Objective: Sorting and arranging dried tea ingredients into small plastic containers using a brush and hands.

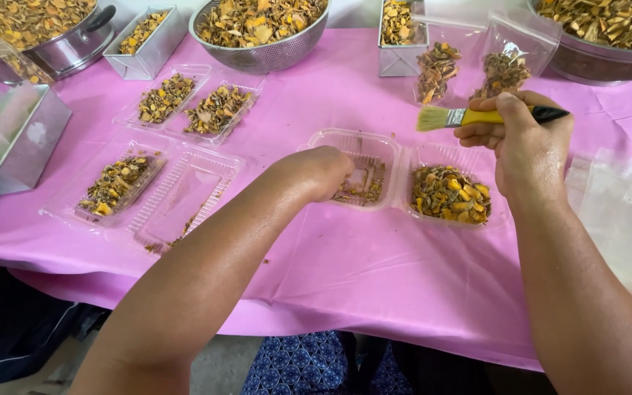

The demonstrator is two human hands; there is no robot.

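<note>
We note a clear hinged clamshell box (396, 172) lying open near the middle of the table (374, 271), which is covered in pink cloth. Its right half (451, 192) is filled with dry yellow-brown chips; its left half (363, 172) holds only a thin scatter of them. The left hand (323, 170) is curled loosely closed, its fingers down inside the left half; what it pinches we cannot tell. The right hand (524, 143) is closed around a paintbrush (477, 116) with a yellow handle, black end and pale bristles pointing left, held above the box's right half. Toward the left edge lie two more open clear boxes: a near one (144, 190) with one half filled, and one further back (192, 102) with both halves filled. Along the far edge stand a lidded steel pot (67, 47), rectangular steel tins (148, 44), a perforated steel bowl (257, 29) and another bowl (608, 44) at the far right corner, all holding the same chips. Two clear bags (469, 69) of chips stand behind the brush. Crumpled clear plastic (623, 212) lies at the right edge.
</note>
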